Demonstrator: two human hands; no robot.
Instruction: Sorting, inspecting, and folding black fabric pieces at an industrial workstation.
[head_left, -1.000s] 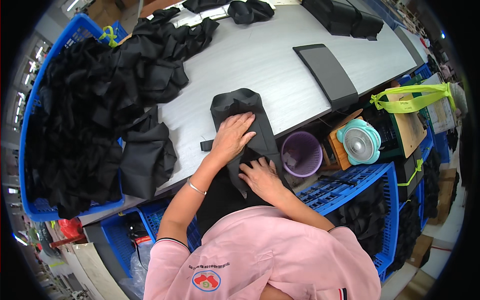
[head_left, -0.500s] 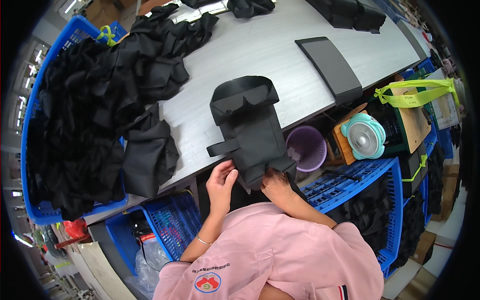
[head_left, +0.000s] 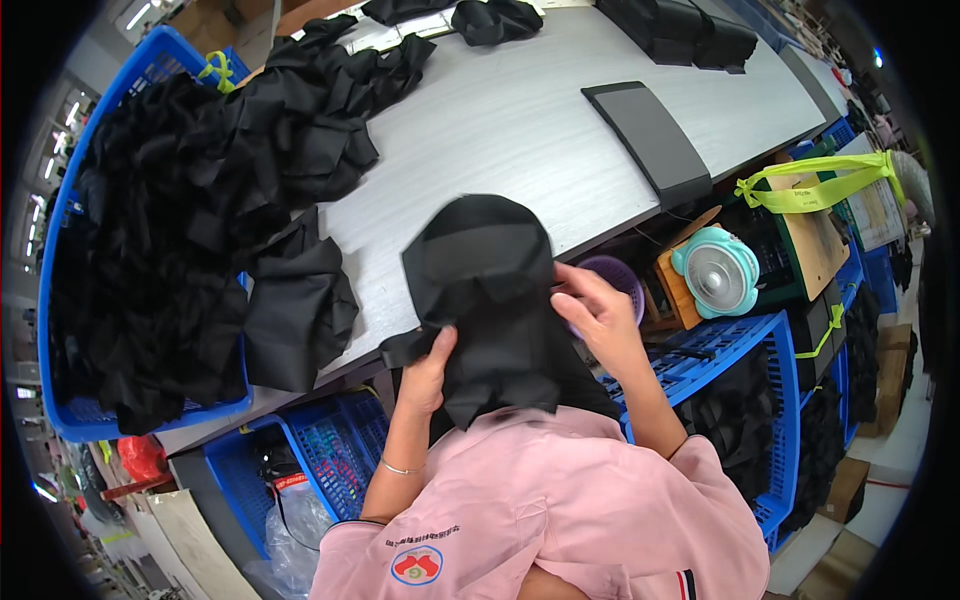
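Note:
A black fabric pouch with a rounded flap lies tilted in front of me, its upper part over the table's front edge and its lower end near my waist. A short strap loop sticks out at its left side. My left hand grips the pouch's left edge beside that loop, thumb on top and fingers hidden beneath. At the right edge, just below the rounded top, the fingertips of my right hand touch or nearly touch the fabric, thumb and fingers apart.
A blue basket heaped with black fabric pieces stands left on the grey table. A dark curved panel lies at right. Below the right edge are a purple bin, a turquoise fan and a blue crate.
The pouch has shifted toward me and its rounded top now lies flatter. My right hand has moved from the lower end up to the right edge; my left now grips the left side.

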